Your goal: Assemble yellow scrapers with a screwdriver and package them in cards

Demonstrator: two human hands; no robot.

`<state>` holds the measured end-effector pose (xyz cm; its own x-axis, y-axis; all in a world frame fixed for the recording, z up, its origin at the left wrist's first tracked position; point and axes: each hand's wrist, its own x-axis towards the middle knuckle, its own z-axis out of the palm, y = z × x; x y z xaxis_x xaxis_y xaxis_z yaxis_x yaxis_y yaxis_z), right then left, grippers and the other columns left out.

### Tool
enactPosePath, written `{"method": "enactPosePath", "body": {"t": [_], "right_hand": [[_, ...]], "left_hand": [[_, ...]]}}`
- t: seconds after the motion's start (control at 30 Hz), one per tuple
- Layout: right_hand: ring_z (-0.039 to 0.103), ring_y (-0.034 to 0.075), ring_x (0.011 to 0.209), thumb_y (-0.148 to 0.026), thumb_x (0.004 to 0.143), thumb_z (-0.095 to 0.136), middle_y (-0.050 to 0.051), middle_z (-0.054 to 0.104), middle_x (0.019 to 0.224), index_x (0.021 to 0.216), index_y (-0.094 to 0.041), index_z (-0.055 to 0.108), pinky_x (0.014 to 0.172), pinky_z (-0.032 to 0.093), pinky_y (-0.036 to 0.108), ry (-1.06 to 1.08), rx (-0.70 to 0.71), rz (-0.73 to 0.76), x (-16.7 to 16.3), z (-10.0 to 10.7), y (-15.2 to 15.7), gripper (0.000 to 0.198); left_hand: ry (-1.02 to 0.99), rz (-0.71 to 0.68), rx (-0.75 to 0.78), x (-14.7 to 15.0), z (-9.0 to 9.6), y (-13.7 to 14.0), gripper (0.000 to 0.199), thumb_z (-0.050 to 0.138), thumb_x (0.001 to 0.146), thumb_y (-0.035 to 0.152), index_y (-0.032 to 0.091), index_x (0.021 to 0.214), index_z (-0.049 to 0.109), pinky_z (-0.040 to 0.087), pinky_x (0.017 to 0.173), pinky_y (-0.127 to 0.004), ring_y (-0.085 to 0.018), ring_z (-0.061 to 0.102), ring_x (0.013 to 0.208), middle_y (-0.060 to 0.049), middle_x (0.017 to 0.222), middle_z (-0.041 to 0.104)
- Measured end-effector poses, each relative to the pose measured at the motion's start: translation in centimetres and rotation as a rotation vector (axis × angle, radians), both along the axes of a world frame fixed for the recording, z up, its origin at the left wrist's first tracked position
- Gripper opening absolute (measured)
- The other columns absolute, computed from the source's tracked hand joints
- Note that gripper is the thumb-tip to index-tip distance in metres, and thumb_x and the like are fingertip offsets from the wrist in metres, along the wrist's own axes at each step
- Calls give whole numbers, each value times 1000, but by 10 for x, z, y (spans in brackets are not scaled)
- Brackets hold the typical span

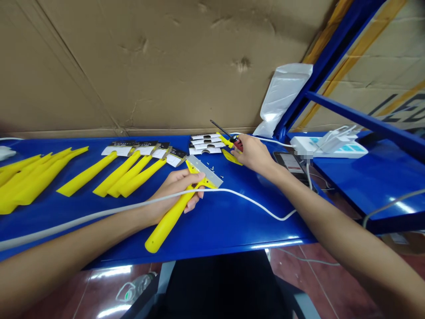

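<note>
My left hand [182, 186] is closed around the neck of a yellow-handled scraper [169, 221], tilted so its flat metal blade [208, 172] points away to the right. Farther right, my right hand [250, 150] grips a screwdriver [238, 142] with a red and black handle; its dark shaft points up and left. Small screws [212, 168] lie on the blue table just beyond the blade. Beside my right hand are small yellow pieces [231, 157], partly hidden by it. A stack of white blade sleeves [206, 144] lies to their left.
Several yellow scrapers with card-covered blades [133, 177] lie left of my hand, and more yellow handles [40, 181] are at far left. A phone [292, 164], a white power strip [328, 147] and a plastic bag [282, 97] stand right. A white cable [239, 195] crosses above the table.
</note>
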<state>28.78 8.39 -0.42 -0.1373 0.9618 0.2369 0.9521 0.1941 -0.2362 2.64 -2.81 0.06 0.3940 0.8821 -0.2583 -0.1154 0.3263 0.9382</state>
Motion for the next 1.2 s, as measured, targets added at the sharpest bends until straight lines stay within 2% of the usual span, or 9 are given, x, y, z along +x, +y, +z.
{"method": "enactPosePath", "body": {"t": [0.23, 0.43, 0.6, 0.7, 0.83, 0.97, 1.03, 1.13, 1.2], "right_hand": [[73, 30, 94, -45, 98, 77, 12, 79, 103, 101, -20, 65, 76, 46, 37, -6, -15, 111, -9, -9, -8, 28], [75, 34, 107, -30, 103, 69, 17, 79, 120, 116, -18, 66, 81, 49, 38, -100, 4, 155, -10, -9, -11, 18], [76, 38, 100, -22, 105, 60, 19, 81, 118, 125, -18, 63, 75, 44, 39, -214, 24, 113, -15, 4, -19, 22], [75, 37, 96, -19, 104, 57, 18, 81, 116, 123, -19, 63, 73, 43, 39, -181, 57, 124, -17, 7, -23, 20], [75, 31, 93, -28, 105, 59, 13, 82, 106, 106, -22, 62, 77, 49, 39, 197, 124, 163, -19, 6, -25, 7], [77, 29, 111, -30, 101, 64, 9, 82, 112, 96, -26, 58, 97, 58, 43, 721, 103, 235, -24, 4, -28, 9], [76, 30, 117, -29, 97, 69, 8, 80, 106, 91, -28, 55, 102, 59, 45, 897, 56, 242, -28, 4, -29, 15], [75, 29, 114, -33, 90, 77, 5, 73, 96, 88, -27, 57, 98, 61, 44, 1068, -36, 253, -31, 3, -32, 21], [74, 26, 102, -35, 85, 80, 3, 71, 95, 90, -26, 61, 85, 62, 39, 1155, -129, 260, -33, 3, -33, 22]], "left_hand": [[29, 14, -58, 5, 12, -3, 29, 80, 96, 40, 21, 81, 63, 38, 38, -20, -9, 51, 40, 3, 57, 61], [26, 21, -59, 4, 10, -2, 30, 79, 96, 39, 18, 81, 64, 38, 37, -21, -9, 51, 40, 0, 60, 64], [27, 18, -50, 5, 10, -2, 31, 77, 99, 38, 18, 79, 64, 39, 38, -19, -9, 52, 40, 1, 58, 63], [22, 37, -54, 6, 9, -2, 30, 78, 98, 37, 17, 79, 64, 39, 36, -20, -9, 52, 39, 1, 57, 62], [6, 34, -58, 5, 6, -2, 29, 78, 98, 36, 17, 81, 64, 40, 36, -19, -9, 52, 38, 0, 58, 64], [2, 28, -37, 4, 5, -1, 29, 79, 97, 36, 17, 82, 64, 40, 36, -19, -9, 54, 39, -1, 63, 67], [2, 25, -33, 4, 6, -2, 29, 80, 96, 36, 17, 81, 64, 41, 37, -19, -9, 54, 40, -1, 64, 68], [22, 26, -64, 6, 10, -2, 30, 79, 97, 35, 16, 78, 64, 40, 38, -19, -9, 54, 40, -1, 61, 66], [27, 32, -84, 7, 12, -3, 32, 77, 100, 35, 16, 77, 65, 39, 38, -19, -9, 53, 40, -1, 57, 63]]}}
